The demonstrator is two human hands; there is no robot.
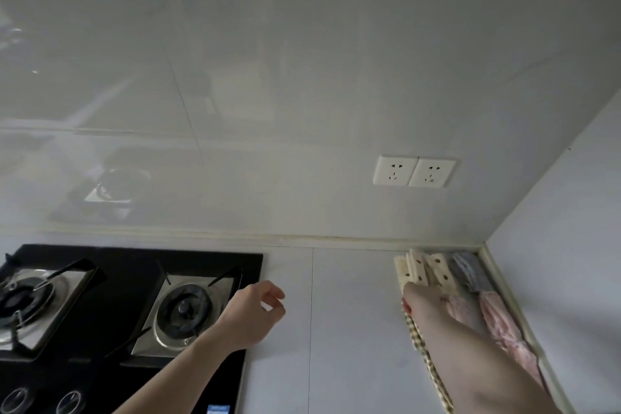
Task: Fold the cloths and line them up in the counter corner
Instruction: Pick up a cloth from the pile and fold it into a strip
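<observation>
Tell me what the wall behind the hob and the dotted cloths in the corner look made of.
Wall: likely glazed ceramic tile, glossy; it shows grout lines and mirrors the hob. Dotted cloths: soft cream textile with brown dots, matte, folded into strips; the weave is too small to tell.

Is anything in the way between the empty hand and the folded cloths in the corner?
Nothing visible. The left hand hovers by the stove, holding nothing, and only bare counter lies between it and the folded cloths in the corner. The right hand is already at the cloths; how its fingers lie is hidden.
</observation>
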